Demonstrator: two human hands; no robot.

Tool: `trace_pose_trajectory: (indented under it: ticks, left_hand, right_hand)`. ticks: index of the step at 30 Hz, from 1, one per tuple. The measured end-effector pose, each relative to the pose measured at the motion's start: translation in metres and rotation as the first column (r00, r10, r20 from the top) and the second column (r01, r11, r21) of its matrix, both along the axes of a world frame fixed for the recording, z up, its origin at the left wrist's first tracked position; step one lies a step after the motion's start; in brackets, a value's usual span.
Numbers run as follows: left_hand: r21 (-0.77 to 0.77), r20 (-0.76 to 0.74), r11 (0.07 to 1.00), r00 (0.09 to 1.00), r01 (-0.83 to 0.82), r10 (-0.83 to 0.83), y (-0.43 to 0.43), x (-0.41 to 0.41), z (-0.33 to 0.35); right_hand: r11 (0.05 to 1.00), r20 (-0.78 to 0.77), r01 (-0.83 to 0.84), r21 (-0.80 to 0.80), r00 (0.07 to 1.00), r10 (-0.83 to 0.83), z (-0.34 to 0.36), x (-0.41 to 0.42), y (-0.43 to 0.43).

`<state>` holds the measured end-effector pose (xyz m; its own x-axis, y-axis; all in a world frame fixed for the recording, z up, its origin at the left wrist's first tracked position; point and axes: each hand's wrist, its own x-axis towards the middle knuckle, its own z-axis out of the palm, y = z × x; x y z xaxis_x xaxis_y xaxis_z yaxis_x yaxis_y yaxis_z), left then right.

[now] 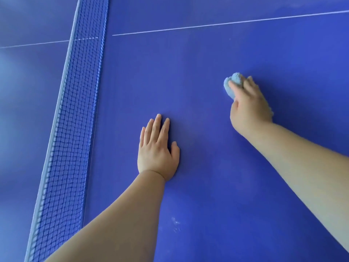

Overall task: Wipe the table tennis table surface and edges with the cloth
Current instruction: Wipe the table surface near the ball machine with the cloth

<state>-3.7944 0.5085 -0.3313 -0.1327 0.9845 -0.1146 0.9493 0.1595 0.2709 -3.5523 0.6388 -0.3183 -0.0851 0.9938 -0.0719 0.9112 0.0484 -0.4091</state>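
Note:
The blue table tennis table (pixel 198 76) fills the view. My right hand (pixel 248 108) grips a bunched light-blue cloth (pixel 233 83) and holds it down on the surface at the right of centre; most of the cloth is hidden under the fingers and palm. My left hand (pixel 157 148) lies flat on the table with straight fingers, palm down, to the left of and nearer to me than the cloth.
The blue net (pixel 75 120) with its white top band runs from the top left down to the bottom left. A thin white centre line (pixel 226 23) crosses the far part of the table. Faint whitish marks (pixel 175 224) show on the near surface.

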Motion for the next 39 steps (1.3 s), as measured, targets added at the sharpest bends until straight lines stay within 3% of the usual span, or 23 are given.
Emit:
trace_pose_trajectory:
  ticks: [1, 3, 6, 8, 9, 10, 12, 14, 17, 20, 23, 25, 27, 30, 32, 34, 36, 39]
  left_hand:
    - [0.001, 0.002, 1.0, 1.0, 0.0, 0.0, 0.0, 0.0, 0.0]
    - [-0.002, 0.003, 1.0, 1.0, 0.002, -0.002, 0.0, -0.001, -0.001]
    - [0.006, 0.006, 1.0, 1.0, 0.002, -0.002, 0.001, -0.002, -0.003]
    - [0.009, 0.01, 1.0, 1.0, -0.003, 0.003, 0.001, -0.002, -0.003]
    - [0.012, 0.01, 1.0, 1.0, -0.002, 0.002, 0.001, -0.002, -0.003]
    - [0.017, 0.009, 1.0, 1.0, 0.001, -0.001, 0.001, -0.002, -0.003]
    - [0.02, 0.007, 1.0, 1.0, 0.001, -0.001, 0.0, -0.003, -0.004]
    - [0.014, -0.003, 1.0, 1.0, 0.001, -0.001, 0.0, -0.003, -0.004]
    - [0.009, -0.005, 1.0, 1.0, 0.005, -0.005, 0.0, -0.003, -0.005]
    - [0.003, -0.005, 1.0, 1.0, 0.005, -0.005, 0.0, -0.004, -0.006]
    - [0.005, 0.008, 1.0, 1.0, 0.005, -0.005, 0.001, -0.004, -0.004]
    - [0.008, 0.01, 1.0, 1.0, 0.007, -0.007, 0.001, -0.003, -0.003]
    - [0.005, 0.01, 1.0, 1.0, 0.007, -0.007, 0.001, -0.003, -0.003]
    - [0.012, 0.0, 1.0, 1.0, 0.005, -0.005, 0.0, -0.004, -0.004]
    - [0.014, -0.005, 1.0, 1.0, 0.009, -0.009, -0.001, -0.004, -0.005]
    - [0.005, -0.004, 1.0, 1.0, 0.01, -0.01, 0.0, -0.004, -0.006]
    - [-0.014, 0.0, 1.0, 1.0, 0.012, -0.012, 0.001, -0.002, -0.003]
    - [-0.035, 0.0, 0.999, 1.0, 0.025, -0.025, 0.001, 0.001, 0.005]
  right_hand:
    - [1.0, 0.017, -0.011, 0.014, 1.0, 0.011, 0.0, -0.008, 0.005]
    - [0.971, 0.058, -0.229, 0.074, 0.973, 0.225, -0.003, -0.025, -0.016]
    - [0.73, 0.042, -0.677, 0.095, 0.735, 0.677, -0.007, -0.035, -0.093]
    - [0.596, -0.006, -0.798, 0.089, 0.598, 0.802, -0.006, -0.027, -0.112]
    - [0.587, -0.014, -0.804, 0.096, 0.589, 0.808, -0.006, -0.022, -0.103]
    - [0.638, -0.011, -0.763, 0.108, 0.64, 0.768, -0.007, -0.019, -0.086]
    - [0.819, -0.008, -0.555, 0.147, 0.827, 0.562, -0.006, -0.015, -0.037]
    - [0.947, -0.024, -0.312, 0.08, 0.949, 0.315, 0.0, -0.008, 0.015]
    - [0.987, -0.004, -0.16, 0.032, 0.987, 0.161, 0.001, -0.018, 0.039]
    - [0.879, 0.047, -0.463, 0.111, 0.886, 0.461, -0.003, -0.033, -0.013]
    - [0.622, 0.003, -0.778, 0.087, 0.624, 0.781, -0.007, -0.025, -0.092]
    - [0.525, -0.003, -0.85, 0.043, 0.525, 0.851, -0.005, -0.013, -0.097]
    - [0.641, 0.012, -0.766, 0.052, 0.642, 0.767, -0.007, -0.012, -0.065]
    - [0.891, -0.002, -0.455, -0.014, 0.891, 0.455, -0.002, -0.023, 0.005]
    - [0.956, -0.021, -0.294, -0.025, 0.956, 0.293, -0.001, -0.038, 0.022]
    - [0.931, -0.001, -0.362, 0.044, 0.932, 0.362, -0.002, -0.049, 0.0]
    - [0.798, -0.009, -0.587, 0.136, 0.805, 0.593, -0.005, -0.046, -0.052]
    - [0.606, -0.027, -0.79, 0.094, 0.606, 0.795, 0.001, -0.022, -0.099]
